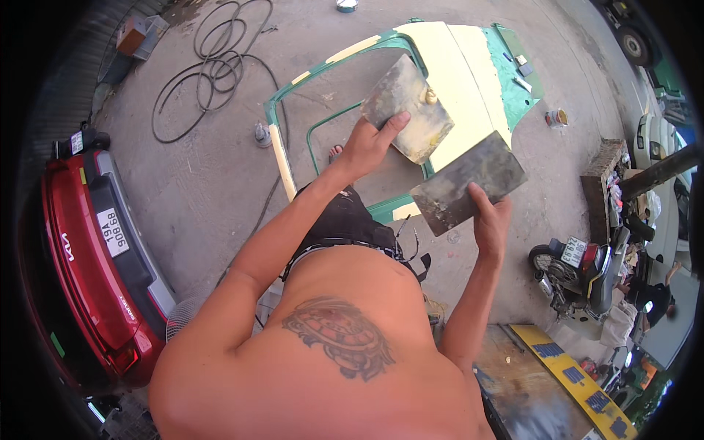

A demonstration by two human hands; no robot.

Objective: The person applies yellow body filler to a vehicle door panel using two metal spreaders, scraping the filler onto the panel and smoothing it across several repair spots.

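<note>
My left hand (370, 147) grips a square, stained putty board (403, 92), thumb on top. A small yellowish dab of putty (430, 96) sits near its right edge, and more is smeared along the lower corner. In my right hand (490, 220) is a dark grey rectangular plate (473, 172), held by its near edge with the thumb across its face. The two plates are close together but apart. Beneath and beyond them lies a green vehicle door shell (521, 110) with a window opening, its panel (462, 66) broadly coated in pale yellow filler.
A black hose (209, 73) lies coiled on the concrete floor. Cans stand left (262, 134) and right (556, 118) of the door. A red car (103, 271) is at the left, a motorcycle (576, 271) at the right. Another person (656, 299) is further right.
</note>
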